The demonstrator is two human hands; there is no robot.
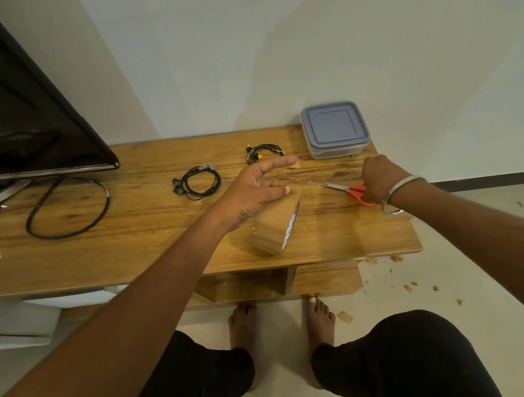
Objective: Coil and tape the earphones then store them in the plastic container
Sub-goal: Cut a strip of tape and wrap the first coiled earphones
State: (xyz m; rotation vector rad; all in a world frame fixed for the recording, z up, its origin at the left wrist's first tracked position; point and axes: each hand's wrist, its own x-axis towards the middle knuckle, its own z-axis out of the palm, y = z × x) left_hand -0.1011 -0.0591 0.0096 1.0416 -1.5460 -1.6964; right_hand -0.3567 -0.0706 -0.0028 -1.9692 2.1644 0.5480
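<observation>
Two coiled earphones lie on the wooden table (pixel 134 236): a black pair with grey buds (pixel 198 183) at the middle, and a black pair with yellow buds (pixel 264 152) further back. The plastic container (pixel 334 129) stands at the back right corner with its grey-blue lid on. A roll of brown tape (pixel 275 228) stands on edge near the front. My left hand (pixel 254 192) is above the roll, and a strip of tape (pixel 294 165) stretches between its thumb and index finger. My right hand (pixel 376 179) grips the red-handled scissors (pixel 346 188), whose blades rest on the table and point left.
A dark television (pixel 19 105) stands at the left with a black cable loop (pixel 68 207) on the table below it. A wall runs just behind the table. Scraps of tape litter the floor (pixel 413 287) at the right. My knees and bare feet are below the table's front edge.
</observation>
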